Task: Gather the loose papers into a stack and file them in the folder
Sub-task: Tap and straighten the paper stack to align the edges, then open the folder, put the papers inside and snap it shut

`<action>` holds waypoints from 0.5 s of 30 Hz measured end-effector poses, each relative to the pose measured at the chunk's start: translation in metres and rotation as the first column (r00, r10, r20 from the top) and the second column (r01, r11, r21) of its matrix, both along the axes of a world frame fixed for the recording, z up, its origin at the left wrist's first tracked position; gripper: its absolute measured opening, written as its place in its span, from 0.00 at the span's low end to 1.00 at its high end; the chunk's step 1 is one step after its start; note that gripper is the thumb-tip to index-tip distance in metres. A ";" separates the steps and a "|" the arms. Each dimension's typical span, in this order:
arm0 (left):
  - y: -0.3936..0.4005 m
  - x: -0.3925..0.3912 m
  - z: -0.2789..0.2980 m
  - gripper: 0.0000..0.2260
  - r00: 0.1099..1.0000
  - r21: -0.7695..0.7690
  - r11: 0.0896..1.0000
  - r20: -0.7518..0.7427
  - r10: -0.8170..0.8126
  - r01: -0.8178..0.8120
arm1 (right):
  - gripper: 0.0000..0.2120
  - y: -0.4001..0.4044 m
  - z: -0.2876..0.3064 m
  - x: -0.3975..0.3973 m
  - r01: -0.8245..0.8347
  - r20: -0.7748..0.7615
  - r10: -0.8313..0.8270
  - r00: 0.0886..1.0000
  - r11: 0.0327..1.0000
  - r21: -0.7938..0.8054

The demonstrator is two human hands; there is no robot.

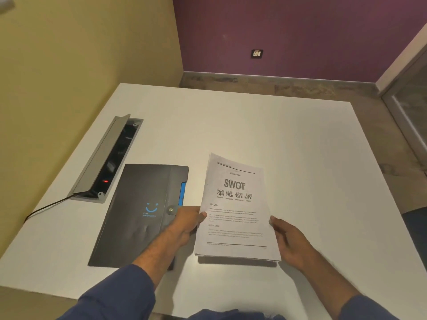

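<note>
papers (235,211), a squared white stack headed "swot" in bold print, stood tilted with their lower edge on or just above the table (288,139), gripped at both side edges. left hand (184,224) pinched the left edge, thumb on top; right hand (290,239) clasped the right edge. just left lay the folder (138,215), flat, matte black, blue smile logo, snap button, shut. beyond it, a grey metal socket box (106,158) sat open in the smooth white tabletop. walls were yellow and purple.
</note>
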State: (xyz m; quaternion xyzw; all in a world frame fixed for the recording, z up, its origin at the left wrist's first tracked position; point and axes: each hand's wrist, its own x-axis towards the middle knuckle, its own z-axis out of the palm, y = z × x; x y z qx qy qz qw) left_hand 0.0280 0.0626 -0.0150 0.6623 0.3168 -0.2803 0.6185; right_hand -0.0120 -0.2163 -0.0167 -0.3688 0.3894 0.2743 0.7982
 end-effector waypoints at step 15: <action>0.027 -0.014 -0.022 0.09 0.931 0.614 0.789 0.271 -0.245 0.028 | 0.13 0.020 -0.025 0.008 -0.257 0.025 0.327 0.945 0.787 -0.562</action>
